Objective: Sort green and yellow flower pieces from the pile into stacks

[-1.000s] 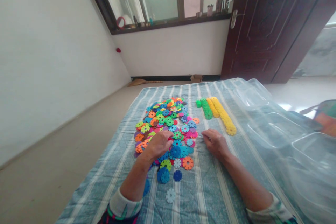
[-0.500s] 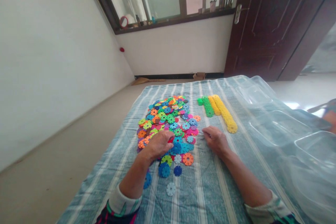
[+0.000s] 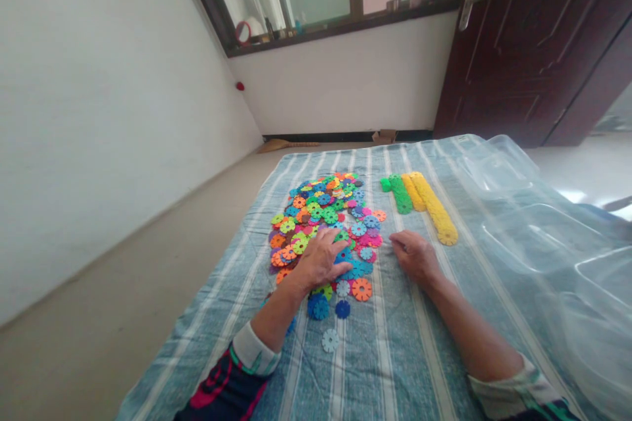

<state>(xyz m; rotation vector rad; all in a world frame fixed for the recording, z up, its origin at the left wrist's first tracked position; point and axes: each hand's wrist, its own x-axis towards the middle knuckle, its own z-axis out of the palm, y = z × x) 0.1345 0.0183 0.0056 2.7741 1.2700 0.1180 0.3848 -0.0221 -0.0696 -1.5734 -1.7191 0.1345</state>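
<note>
Straw broom (image 3: 289, 145) lies on the floor by the far wall, well ahead and to the left of the left grip (image 3: 320, 260). A striped blue cloth (image 3: 207, 342) spreads under both hands. On it, a heap of plastic snowflake discs (image 3: 316, 217) in mixed colours sits mostly ahead of the left grip, with a few loose ones just below it, nearer the person. The left grip is palm down at the heap's lower right edge, its fingers spread wide over the discs; no disc shows held, though the palm hides what lies directly beneath. To its right, the right grip (image 3: 415, 256) rests on bare cloth just beside the heap, loosely curled, and its fingers hide whether anything small sits between them. Ahead of the right grip lie a green stack (image 3: 401, 194) of joined discs and, just beside it, yellow stacks (image 3: 434, 207). Farther right, a clear plastic box (image 3: 538, 237) lies over the cloth's edge.
</note>
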